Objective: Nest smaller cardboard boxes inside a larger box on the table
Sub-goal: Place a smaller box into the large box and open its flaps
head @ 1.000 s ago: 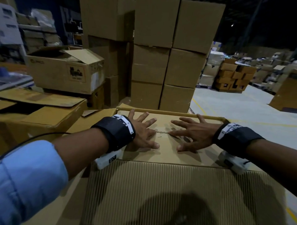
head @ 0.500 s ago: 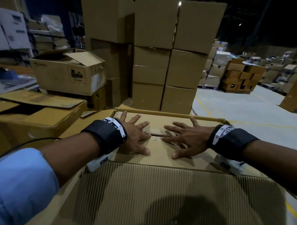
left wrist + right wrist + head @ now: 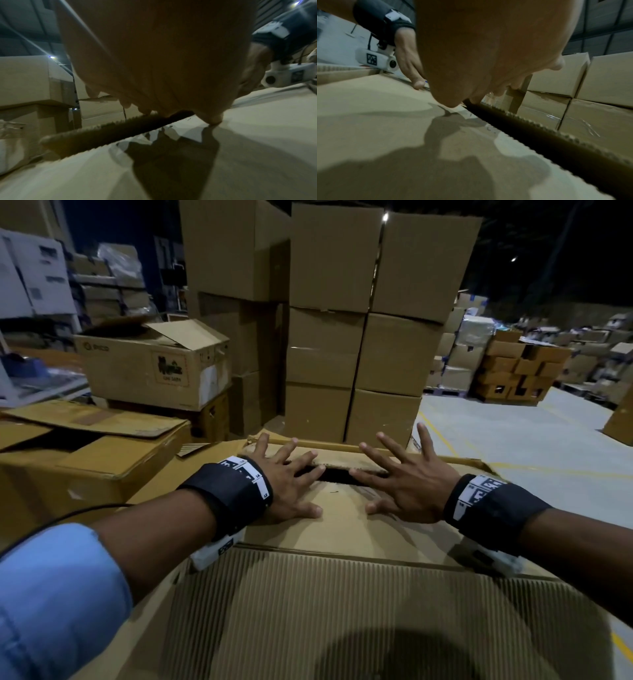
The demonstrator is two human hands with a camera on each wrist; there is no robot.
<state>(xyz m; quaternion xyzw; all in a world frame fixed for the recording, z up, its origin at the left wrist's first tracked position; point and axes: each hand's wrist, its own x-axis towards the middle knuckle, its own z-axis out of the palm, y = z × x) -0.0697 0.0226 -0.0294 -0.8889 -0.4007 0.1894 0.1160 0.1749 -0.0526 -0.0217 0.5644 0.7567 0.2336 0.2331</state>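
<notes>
A large cardboard box [image 3: 342, 529] lies before me with its two top flaps nearly closed. Between the near flap [image 3: 339, 508] and the far flap [image 3: 342, 455] a dark gap [image 3: 337, 474] shows. My left hand [image 3: 291, 474] lies flat with spread fingers across both flaps at the gap's left end. My right hand [image 3: 404, 477] lies flat the same way at the gap's right end. In the left wrist view the far flap's corrugated edge [image 3: 102, 129] stands a little above the near flap [image 3: 240, 148]. The right wrist view shows the same raised edge [image 3: 539, 129]. What is inside stays hidden.
A ribbed corrugated sheet [image 3: 342, 611] covers the near side. A tall stack of sealed boxes [image 3: 342, 337] rises just behind. An open box [image 3: 150, 364] sits on other cartons at left, with flattened boxes [image 3: 68, 446] in front. Bare floor [image 3: 531, 446] lies to the right.
The flaps met at a closed seam a second ago; now a dark gap has opened between them. Both hands have slid forward and spread wider apart.
</notes>
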